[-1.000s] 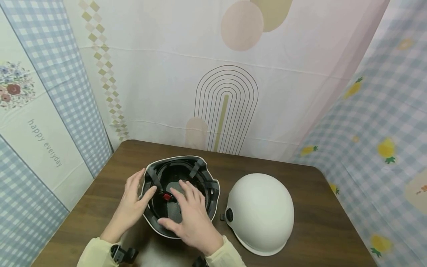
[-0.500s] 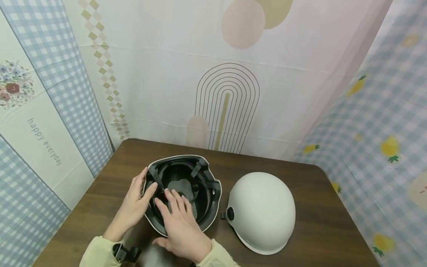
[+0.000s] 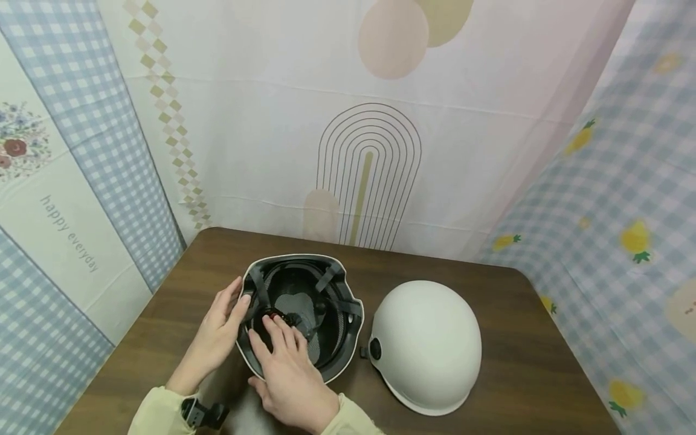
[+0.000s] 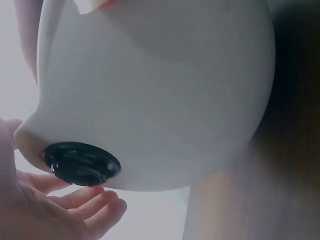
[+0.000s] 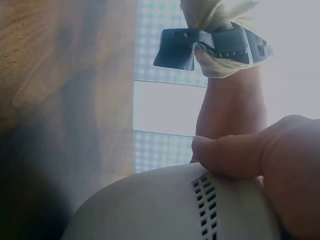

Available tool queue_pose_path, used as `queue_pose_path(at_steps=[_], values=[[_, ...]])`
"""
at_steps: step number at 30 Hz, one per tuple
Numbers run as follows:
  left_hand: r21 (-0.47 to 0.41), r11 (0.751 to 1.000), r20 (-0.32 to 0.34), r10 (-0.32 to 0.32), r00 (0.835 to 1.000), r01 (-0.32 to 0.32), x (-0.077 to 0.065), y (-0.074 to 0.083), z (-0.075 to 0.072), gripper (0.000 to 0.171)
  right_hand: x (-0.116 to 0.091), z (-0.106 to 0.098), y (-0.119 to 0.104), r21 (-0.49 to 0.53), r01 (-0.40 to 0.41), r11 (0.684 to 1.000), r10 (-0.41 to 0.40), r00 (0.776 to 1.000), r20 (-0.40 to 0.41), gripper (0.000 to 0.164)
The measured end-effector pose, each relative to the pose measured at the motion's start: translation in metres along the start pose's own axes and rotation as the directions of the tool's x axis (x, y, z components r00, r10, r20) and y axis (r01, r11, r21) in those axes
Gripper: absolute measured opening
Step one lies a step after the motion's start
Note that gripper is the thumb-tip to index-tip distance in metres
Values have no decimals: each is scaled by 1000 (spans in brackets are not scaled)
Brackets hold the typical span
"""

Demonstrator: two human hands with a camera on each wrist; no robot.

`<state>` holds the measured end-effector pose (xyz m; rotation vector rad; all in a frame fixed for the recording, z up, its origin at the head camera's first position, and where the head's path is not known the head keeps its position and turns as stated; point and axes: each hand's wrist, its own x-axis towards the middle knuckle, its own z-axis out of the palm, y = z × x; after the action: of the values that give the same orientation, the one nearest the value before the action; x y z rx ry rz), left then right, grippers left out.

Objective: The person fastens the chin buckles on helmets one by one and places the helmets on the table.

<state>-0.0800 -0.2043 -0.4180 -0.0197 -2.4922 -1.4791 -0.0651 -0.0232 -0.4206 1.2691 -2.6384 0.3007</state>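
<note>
A white helmet [image 3: 345, 350] lies upside down on the table, its black lining and straps facing up. My left hand [image 3: 214, 332] holds its left side, thumb at the rim and fingers outside. In the left wrist view those fingers are beside a round black knob [image 4: 82, 164] on the shell. My right hand [image 3: 290, 374] grips the near rim: the fingers reach inside, close to a partly hidden red buckle [image 3: 273, 315], while the thumb [image 5: 225, 155] presses the outer shell beside a vent grille [image 5: 206, 205]. What the right fingertips touch cannot be told.
A second white helmet [image 3: 426, 344] stands dome up to the right, a short gap from the first. Brown wood covers the table [image 3: 522, 362]. Patterned cloths [image 3: 261, 139] hang behind and on both sides. A black device [image 3: 202, 414] is strapped to the left wrist.
My right hand has moved left and toward the near rim, from over the helmet's middle, its thumb now outside the shell. The helmet has shifted slightly right. The left hand keeps its place at the side.
</note>
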Motion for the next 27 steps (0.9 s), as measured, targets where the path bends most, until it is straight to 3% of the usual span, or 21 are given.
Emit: queue_pose_path(at_steps=[10,15,23,27], values=[[13,999,1,-29,1000,29,-2,-1,-3,58,0,-3,0,154,-16,988,17,1000,-3,65],[18,999,-16,-27,1000,27,-3,1,-5,56,0,-3,0,228,-25,973,35,998,-43,67],[34,999,-33,-23,999,24,-3,1,-5,55,3,-4,7,451,15,893,46,991,-124,70],[53,998,-41,-33,999,35,-3,1,-5,55,3,-4,10,513,30,858,45,990,-133,68]])
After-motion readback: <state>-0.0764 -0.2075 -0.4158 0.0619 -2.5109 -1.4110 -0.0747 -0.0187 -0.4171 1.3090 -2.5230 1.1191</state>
